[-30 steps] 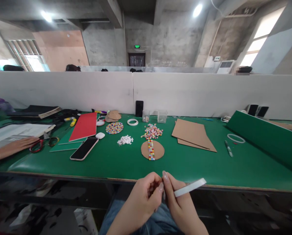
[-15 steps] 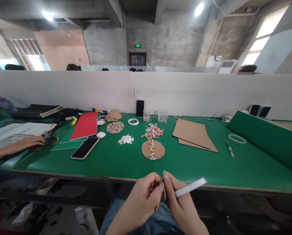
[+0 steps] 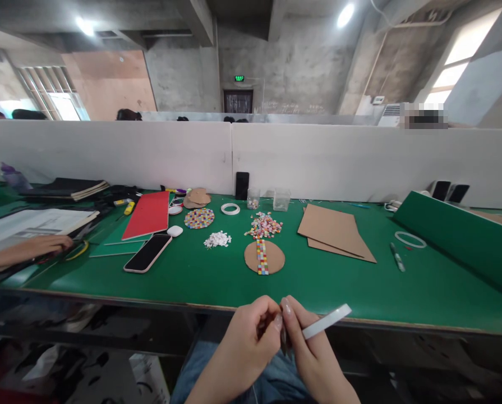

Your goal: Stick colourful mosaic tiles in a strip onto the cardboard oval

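Note:
My left hand [image 3: 257, 331] and my right hand [image 3: 307, 336] meet just in front of the table edge, fingertips touching. A flat white strip [image 3: 328, 321] sticks out to the right from between the fingers of my right hand. My left fingers are closed in a pinch; whatever is in them is hidden. Beyond my hands lies a round cardboard disc [image 3: 276, 258] with a band of coloured mosaic tiles [image 3: 262, 257] across it. Behind it is a pile of loose coloured tiles [image 3: 266, 225], and to its left a heap of white scraps [image 3: 217, 239].
Cardboard sheets [image 3: 332, 230], a pen [image 3: 397, 257] and a white ring [image 3: 410, 239] lie right. A tiled disc [image 3: 199, 218], tape roll [image 3: 230, 209], phone [image 3: 148, 253] and red board [image 3: 147, 215] lie left. Another person's hand [image 3: 51, 245] reaches in at far left.
My hands stay together with hardly any movement, and the white strip has shifted slightly. The other person's hand at far left has moved a little left. The view has shifted slightly.

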Available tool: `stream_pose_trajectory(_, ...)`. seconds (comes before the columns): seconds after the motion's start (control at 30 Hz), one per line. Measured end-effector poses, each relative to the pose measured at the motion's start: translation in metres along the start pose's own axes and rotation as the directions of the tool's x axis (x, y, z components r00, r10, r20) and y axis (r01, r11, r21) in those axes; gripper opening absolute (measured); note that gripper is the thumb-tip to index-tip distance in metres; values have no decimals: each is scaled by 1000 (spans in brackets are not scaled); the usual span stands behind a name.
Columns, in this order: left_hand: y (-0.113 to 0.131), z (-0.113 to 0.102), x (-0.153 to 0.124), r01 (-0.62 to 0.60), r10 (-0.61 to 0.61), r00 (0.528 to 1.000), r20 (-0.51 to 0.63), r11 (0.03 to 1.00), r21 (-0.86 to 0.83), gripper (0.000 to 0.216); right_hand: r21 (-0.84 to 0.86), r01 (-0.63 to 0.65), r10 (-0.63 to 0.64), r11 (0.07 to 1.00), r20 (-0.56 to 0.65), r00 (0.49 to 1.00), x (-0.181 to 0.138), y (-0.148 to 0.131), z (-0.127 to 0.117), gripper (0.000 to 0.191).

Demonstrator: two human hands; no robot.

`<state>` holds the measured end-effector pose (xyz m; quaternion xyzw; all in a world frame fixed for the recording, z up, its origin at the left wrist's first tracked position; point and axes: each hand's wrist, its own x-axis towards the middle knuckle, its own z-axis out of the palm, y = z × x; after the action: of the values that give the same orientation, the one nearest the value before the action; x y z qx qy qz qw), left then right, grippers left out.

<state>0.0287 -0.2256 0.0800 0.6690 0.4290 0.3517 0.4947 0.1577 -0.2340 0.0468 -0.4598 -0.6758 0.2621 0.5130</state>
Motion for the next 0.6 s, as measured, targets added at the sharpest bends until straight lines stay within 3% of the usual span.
stream_pose_trajectory(0.27,3,2,-1,-18,18,1000,-19,999,-37,18,168,-104,109,980,-23,994,-1,-2,4,39)
stream_pose_trajectory(0.6,-3,-2,0,28,-32,999,-33,995,-91,17,436,-323,334,840,54,941,-2,10,8,46)
